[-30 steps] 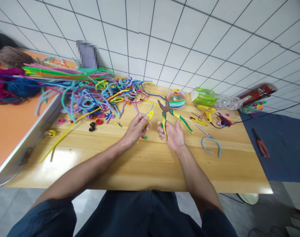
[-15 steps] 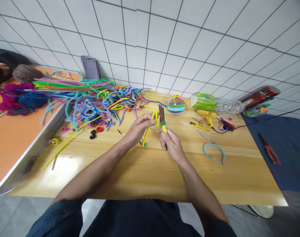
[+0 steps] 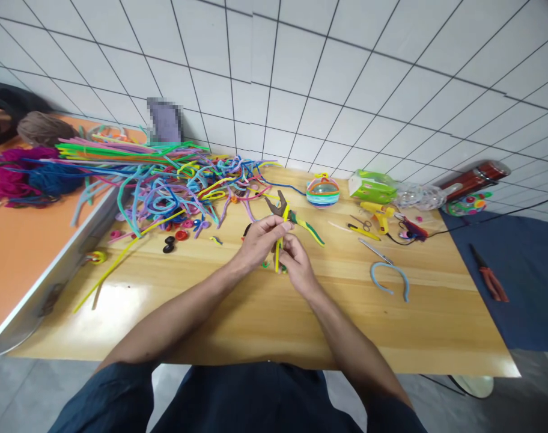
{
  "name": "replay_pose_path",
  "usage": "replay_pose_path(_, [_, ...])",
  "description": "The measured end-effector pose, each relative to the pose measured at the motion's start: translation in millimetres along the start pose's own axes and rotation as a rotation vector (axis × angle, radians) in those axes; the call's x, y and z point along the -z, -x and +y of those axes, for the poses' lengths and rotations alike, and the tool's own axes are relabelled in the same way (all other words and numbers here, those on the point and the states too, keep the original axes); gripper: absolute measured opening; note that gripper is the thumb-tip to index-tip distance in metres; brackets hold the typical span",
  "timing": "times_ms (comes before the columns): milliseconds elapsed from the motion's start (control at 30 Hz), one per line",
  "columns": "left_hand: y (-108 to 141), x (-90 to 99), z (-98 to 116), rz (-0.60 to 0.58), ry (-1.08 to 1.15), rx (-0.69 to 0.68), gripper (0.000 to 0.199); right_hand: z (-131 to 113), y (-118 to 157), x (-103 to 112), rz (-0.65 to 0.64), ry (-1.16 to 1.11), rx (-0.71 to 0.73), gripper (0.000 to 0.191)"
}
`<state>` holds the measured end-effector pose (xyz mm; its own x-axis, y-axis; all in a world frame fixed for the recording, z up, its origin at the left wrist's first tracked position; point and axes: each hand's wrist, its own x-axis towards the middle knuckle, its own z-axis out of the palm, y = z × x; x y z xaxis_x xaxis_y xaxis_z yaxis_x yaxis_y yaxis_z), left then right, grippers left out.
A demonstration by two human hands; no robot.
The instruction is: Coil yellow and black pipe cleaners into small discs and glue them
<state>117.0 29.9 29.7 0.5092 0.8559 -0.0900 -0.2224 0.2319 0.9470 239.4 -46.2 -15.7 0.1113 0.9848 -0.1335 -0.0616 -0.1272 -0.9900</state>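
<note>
Close together over the middle of the wooden table point(image 3: 238, 325) are my two hands. My left hand point(image 3: 261, 240) pinches a bent yellow pipe cleaner point(image 3: 277, 255) between thumb and fingers. On the same yellow piece, lower down, the fingers of my right hand point(image 3: 298, 264) are closed. Just beyond my hands lie pliers with green and yellow handles point(image 3: 313, 231), jaws spread and pointing away to the left. My fingers partly hide them. Small green bits show beneath my hands.
A tangled pile of colourful pipe cleaners point(image 3: 166, 192) covers the back left. Behind on the right are a striped round object point(image 3: 322, 191), a green package point(image 3: 372, 186) and a yellow glue gun point(image 3: 380, 215). A blue curved piece point(image 3: 377, 279) lies nearer.
My right hand has let go of the pliers, which now lie on the table, and has moved left onto the yellow pipe cleaner. My left hand has shifted slightly right.
</note>
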Motion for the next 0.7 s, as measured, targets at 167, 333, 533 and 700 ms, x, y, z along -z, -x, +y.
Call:
replay_pose_path(167, [2,12.1,11,-0.150,0.092,0.136,0.049,0,-6,21,-0.427,-0.619,-0.240,0.074])
replay_pose_path(333, [0,15.5,15,-0.181,0.046,0.119,0.050,-13,-3,43,-0.689,-0.598,-0.159,0.112])
replay_pose_path(533, [-6,19.0,16,-0.290,-0.008,0.151,0.054,-22,1,52,-0.713,-0.327,-0.132,0.065])
replay_pose_path(700, [-22,53.4,29,-0.126,-0.347,-0.158,0.042,-26,3,56,-0.622,-0.320,-0.223,0.062])
